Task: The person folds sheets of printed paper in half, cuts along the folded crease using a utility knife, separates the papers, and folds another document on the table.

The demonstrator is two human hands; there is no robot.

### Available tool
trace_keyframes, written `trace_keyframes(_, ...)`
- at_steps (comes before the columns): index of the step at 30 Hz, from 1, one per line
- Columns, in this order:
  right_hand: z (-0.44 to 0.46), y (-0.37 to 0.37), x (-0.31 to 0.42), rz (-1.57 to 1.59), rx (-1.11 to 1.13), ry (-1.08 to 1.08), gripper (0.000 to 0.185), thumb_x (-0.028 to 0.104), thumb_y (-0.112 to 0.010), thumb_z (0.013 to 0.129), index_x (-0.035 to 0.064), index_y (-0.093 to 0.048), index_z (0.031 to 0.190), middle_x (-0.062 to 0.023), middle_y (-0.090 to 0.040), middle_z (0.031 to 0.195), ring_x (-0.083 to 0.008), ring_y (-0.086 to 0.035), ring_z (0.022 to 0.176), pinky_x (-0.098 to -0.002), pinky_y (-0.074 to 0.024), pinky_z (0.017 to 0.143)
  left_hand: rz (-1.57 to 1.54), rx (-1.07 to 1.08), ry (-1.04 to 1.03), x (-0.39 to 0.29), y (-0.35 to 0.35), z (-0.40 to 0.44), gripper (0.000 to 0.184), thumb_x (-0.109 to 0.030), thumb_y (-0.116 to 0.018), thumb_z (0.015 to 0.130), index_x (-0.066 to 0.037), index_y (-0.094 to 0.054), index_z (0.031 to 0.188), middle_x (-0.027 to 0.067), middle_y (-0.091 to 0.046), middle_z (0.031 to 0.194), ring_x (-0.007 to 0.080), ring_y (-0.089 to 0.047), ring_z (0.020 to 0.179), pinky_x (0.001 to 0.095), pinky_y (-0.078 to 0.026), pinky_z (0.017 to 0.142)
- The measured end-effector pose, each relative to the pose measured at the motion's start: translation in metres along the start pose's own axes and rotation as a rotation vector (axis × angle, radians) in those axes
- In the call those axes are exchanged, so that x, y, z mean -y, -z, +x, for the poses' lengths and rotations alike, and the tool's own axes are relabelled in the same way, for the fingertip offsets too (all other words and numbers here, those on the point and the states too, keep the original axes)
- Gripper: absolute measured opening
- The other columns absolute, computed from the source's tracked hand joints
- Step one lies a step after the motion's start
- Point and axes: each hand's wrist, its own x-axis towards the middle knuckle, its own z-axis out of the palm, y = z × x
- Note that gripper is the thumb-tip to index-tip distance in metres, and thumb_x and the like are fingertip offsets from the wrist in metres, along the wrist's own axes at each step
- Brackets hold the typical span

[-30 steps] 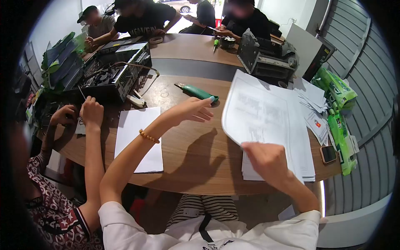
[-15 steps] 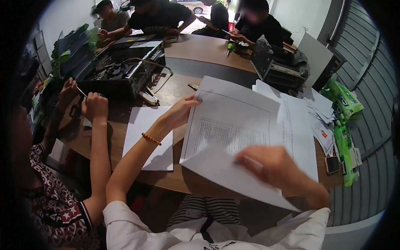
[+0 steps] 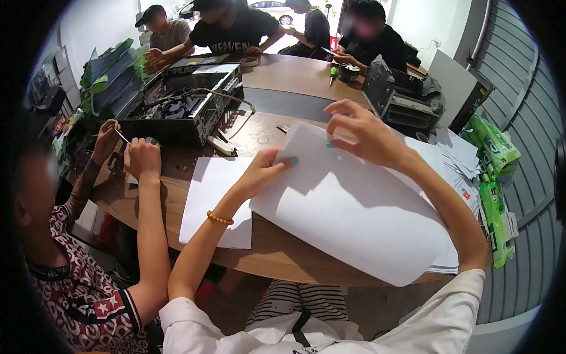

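Observation:
My left hand [image 3: 259,174] pinches the upper left corner of a sheet of paper [image 3: 348,224], thumb on top. The sheet's visible face is blank white, and its lower right part bows upward. Over its upper edge hovers my right hand [image 3: 374,141], fingers curled and apart; any contact with the paper is unclear. Left of my left hand lies a white paper stack [image 3: 212,203] on the wooden table [image 3: 283,256]. More papers [image 3: 445,259] show beneath the bowed sheet on the right.
An open computer case [image 3: 177,118] stands at back left. Beside me, a co-worker's hands [image 3: 141,156] hold a thin rod [image 3: 122,137]. A metal chassis [image 3: 401,97] is at back right, near green packages [image 3: 489,147]. Several people sit or stand across the table.
The printed face is now hidden by a blank white sheet turned over it. My right hand has swung from the near edge up to the far edge. The left keeps its corner.

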Motion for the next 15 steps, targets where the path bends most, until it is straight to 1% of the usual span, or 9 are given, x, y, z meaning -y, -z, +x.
trace_keyframes(2,-0.005,0.019,-0.006,0.043,-0.087,-0.015,0.031,0.010,-0.065,0.077,0.0078,-0.052,0.104,-0.0113,-0.045,0.119,-0.0257,-0.047,0.111,-0.0355,-0.0402,0.092,-0.040,-0.020,0.002,0.003,0.009,-0.002,0.028,-0.017,-0.055,0.088,0.000,-0.054,0.109,0.0027,-0.061,0.091,0.0055,-0.056,0.080,0.0210,-0.047,0.070)
trace_keyframes(3,-0.012,0.034,-0.015,0.151,-0.053,-0.138,0.043,0.010,-0.062,0.080,0.0083,-0.046,0.119,-0.0107,-0.045,0.123,-0.0230,-0.046,0.112,-0.0340,-0.0386,0.093,-0.079,-0.037,0.004,0.004,0.014,-0.003,0.028,-0.019,-0.054,0.088,0.000,-0.054,0.109,0.0027,-0.061,0.091,0.0052,-0.055,0.080,0.0205,-0.047,0.070)
trace_keyframes(4,-0.024,0.051,-0.023,0.309,-0.057,-0.260,0.044,0.018,-0.057,0.084,0.0096,-0.042,0.125,-0.0102,-0.045,0.126,-0.0232,-0.046,0.113,-0.0344,-0.0371,0.095,-0.083,-0.044,0.004,0.003,0.016,-0.003,0.028,-0.019,-0.054,0.088,0.000,-0.054,0.109,0.0027,-0.061,0.091,0.0052,-0.055,0.080,0.0205,-0.047,0.070)
trace_keyframes(5,-0.042,0.062,-0.055,0.361,-0.096,-0.230,0.049,0.036,-0.048,0.089,0.0088,-0.039,0.129,-0.0099,-0.042,0.129,-0.0243,-0.044,0.116,-0.0390,-0.0344,0.097,-0.126,-0.105,-0.027,0.001,0.018,-0.004,0.028,-0.019,-0.054,0.088,-0.001,-0.054,0.110,0.0028,-0.061,0.092,0.0052,-0.056,0.080,0.0205,-0.047,0.070)
trace_keyframes(6,-0.057,0.076,-0.056,0.465,-0.192,-0.331,0.053,0.044,-0.043,0.089,0.0082,-0.039,0.128,-0.0126,-0.043,0.129,-0.0259,-0.045,0.116,-0.0420,-0.0349,0.097,-0.171,-0.165,-0.059,-0.002,0.020,-0.005,0.029,-0.020,-0.054,0.088,-0.001,-0.054,0.110,0.0029,-0.061,0.093,0.0053,-0.056,0.081,0.0205,-0.047,0.071)
trace_keyframes(9,-0.105,0.073,-0.094,0.636,-0.481,-0.655,0.079,0.058,-0.053,0.078,0.0092,-0.029,0.135,-0.0165,-0.040,0.131,-0.0275,-0.042,0.118,-0.0433,-0.0316,0.098,-0.242,-0.222,-0.118,-0.012,0.021,-0.006,0.031,-0.022,-0.054,0.088,-0.002,-0.054,0.111,0.0027,-0.061,0.096,0.0061,-0.057,0.084,0.0214,-0.047,0.072)
trace_keyframes(11,-0.119,0.051,-0.082,0.685,-0.427,-0.626,0.091,0.062,-0.056,0.073,0.0058,-0.023,0.137,-0.0171,-0.041,0.129,-0.0270,-0.040,0.119,-0.0448,-0.0309,0.098,-0.261,-0.202,-0.155,-0.011,0.024,-0.005,0.032,-0.022,-0.054,0.089,-0.002,-0.053,0.113,0.0024,-0.061,0.098,0.0069,-0.057,0.086,0.0223,-0.047,0.074)
trace_keyframes(13,-0.118,0.027,-0.079,0.772,-0.452,-0.528,0.089,0.056,-0.060,0.074,0.0023,-0.023,0.136,-0.0145,-0.041,0.128,-0.0233,-0.039,0.119,-0.0373,-0.0280,0.101,-0.237,-0.230,-0.162,-0.016,0.022,-0.007,0.033,-0.023,-0.053,0.089,-0.002,-0.052,0.115,0.0021,-0.060,0.099,0.0071,-0.057,0.086,0.0225,-0.047,0.074)
trace_keyframes(15,-0.113,0.013,-0.075,0.848,-0.447,-0.573,0.085,0.051,-0.061,0.076,-0.0005,-0.025,0.134,-0.0143,-0.042,0.128,-0.0211,-0.039,0.118,-0.0334,-0.0271,0.101,-0.225,-0.223,-0.141,-0.019,0.019,-0.008,0.033,-0.023,-0.053,0.089,-0.003,-0.052,0.115,0.0023,-0.060,0.101,0.0070,-0.056,0.088,0.0230,-0.046,0.075)
